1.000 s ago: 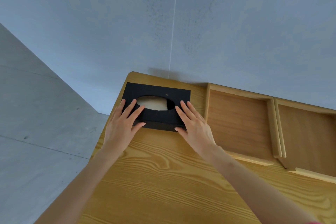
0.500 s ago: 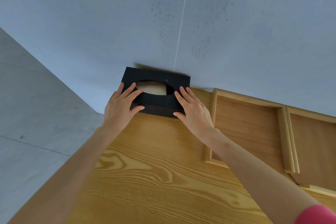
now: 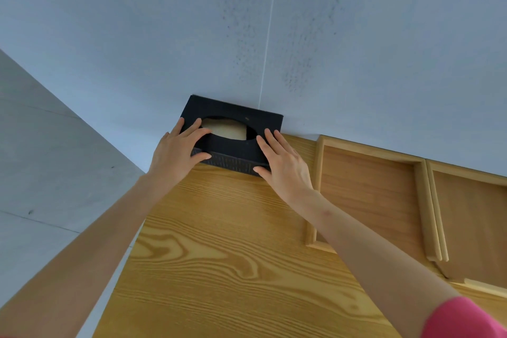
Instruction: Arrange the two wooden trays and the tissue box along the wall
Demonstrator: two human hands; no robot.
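Note:
The black tissue box (image 3: 247, 115) with an oval opening sits at the table's far left corner, its back edge against the pale wall. My left hand (image 3: 175, 152) grips its left end, fingers on top and thumb on the front face. Over on the box's right end, my right hand (image 3: 282, 163) holds it the same way. To the right, one wooden tray (image 3: 370, 186) lies along the wall. A second wooden tray (image 3: 477, 214) lies beside it, cut off by the frame's right edge.
The wooden table (image 3: 219, 255) stretches toward me with bare grain. Its left edge drops off to a grey floor (image 3: 49, 173). The wall (image 3: 274, 22) bounds the far side.
Both hands have pushed the tissue box away from me, from the open tabletop back to the wall. The two trays have stayed where they were.

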